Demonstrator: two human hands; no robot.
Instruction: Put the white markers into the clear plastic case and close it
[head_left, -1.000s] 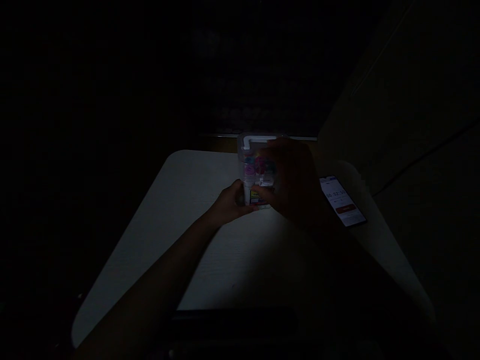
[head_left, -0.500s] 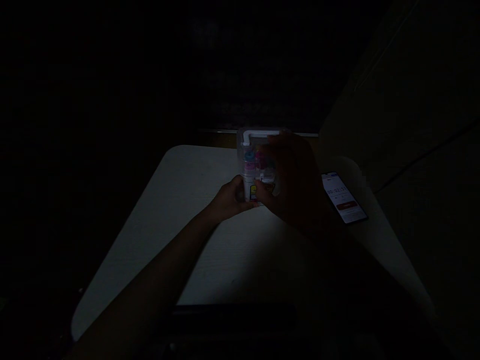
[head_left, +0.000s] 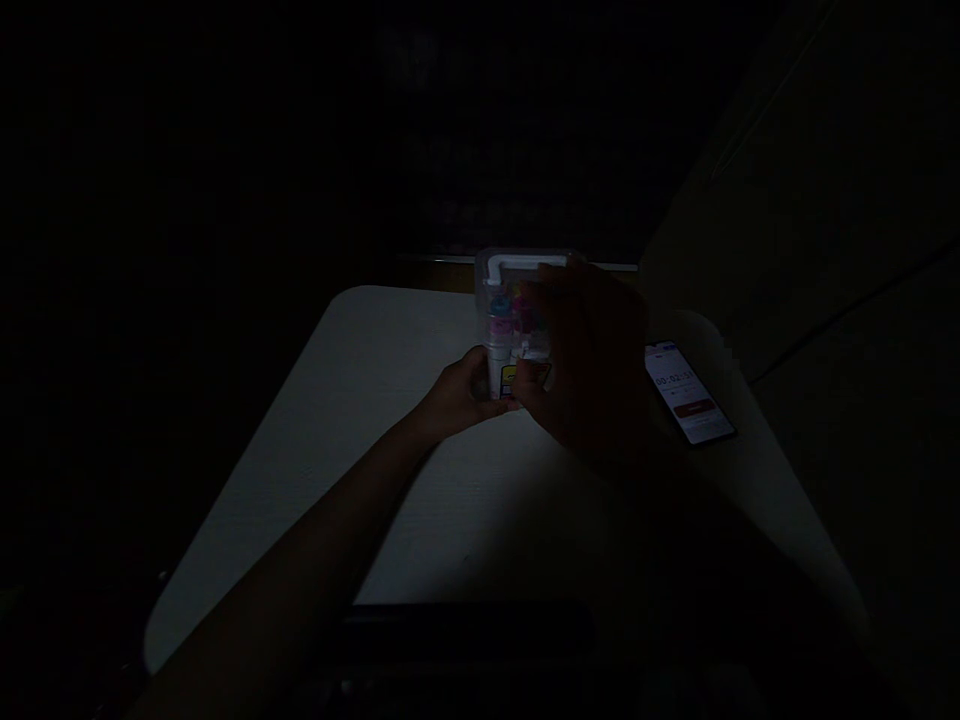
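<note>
At twelve o'clock on the bench [head_left: 277, 480], the left hand [head_left: 454, 395] grips a clear box [head_left: 499, 330] from eight; whether the right hand [head_left: 589, 370], at three, grips is unclear. Even bracing should prevent tipping.

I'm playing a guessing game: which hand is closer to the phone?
Right. The right hand is left of the phone; the left hand is farther left, holding the box.

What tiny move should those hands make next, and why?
Perhaps the right hand should nudge its thumb up against the pale clip-like piece on the clear box: the thumb lies just below that piece, while the left hand grips the box low down.
</note>
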